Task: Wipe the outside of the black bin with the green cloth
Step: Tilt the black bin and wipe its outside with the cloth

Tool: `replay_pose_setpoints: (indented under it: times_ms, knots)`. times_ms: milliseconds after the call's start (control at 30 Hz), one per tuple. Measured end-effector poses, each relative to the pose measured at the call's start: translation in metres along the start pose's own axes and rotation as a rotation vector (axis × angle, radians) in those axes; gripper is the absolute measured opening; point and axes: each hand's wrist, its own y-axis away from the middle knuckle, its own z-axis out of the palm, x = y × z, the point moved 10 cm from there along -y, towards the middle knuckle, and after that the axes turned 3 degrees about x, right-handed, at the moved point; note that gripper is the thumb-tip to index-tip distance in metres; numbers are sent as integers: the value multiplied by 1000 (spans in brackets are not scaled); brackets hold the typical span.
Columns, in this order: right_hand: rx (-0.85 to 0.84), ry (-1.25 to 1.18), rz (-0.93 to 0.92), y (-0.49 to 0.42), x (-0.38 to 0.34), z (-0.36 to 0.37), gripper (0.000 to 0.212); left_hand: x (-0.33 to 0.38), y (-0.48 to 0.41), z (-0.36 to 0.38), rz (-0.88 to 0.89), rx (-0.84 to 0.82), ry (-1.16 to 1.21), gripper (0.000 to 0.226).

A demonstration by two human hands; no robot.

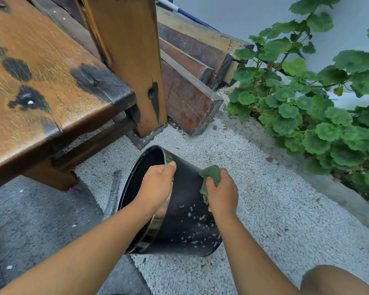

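Right hand (223, 195) presses green cloth (211, 173) on black bin (184, 222).

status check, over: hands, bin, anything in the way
Left hand grips rim of tilted round black bin. Right hand presses crumpled green cloth on its outer wall. White specks lower down. Nothing blocking.

One black bin (185, 226), one green cloth (212, 173), two hands, the left hand (156, 184) and the right hand (223, 194), one wooden desk (41, 71), one leafy plant (307, 107).
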Motion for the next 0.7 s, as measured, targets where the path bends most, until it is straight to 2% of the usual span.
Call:
replay_pose_setpoints:
  times_ms: [133,300,400,533,600,700]
  knots:
    - [4,89,81,-9,43,-2,15,-4,-4,0,-29,-16,24,53]
    - [15,50,109,-15,58,1,14,-5,-14,-6,-54,-13,-19,52]
    - [11,13,112,-16,56,2,9,-7,-14,-8,-79,-110,-51,38]
    - [119,-188,145,-7,46,-15,5,-15,9,-15,1,-391,-114,22]
    - [149,-298,127,3,29,-23,7,-27,23,-27,52,-410,-183,27]
    - [90,-386,54,23,-10,-23,10,-40,41,-39,70,-337,-95,26]
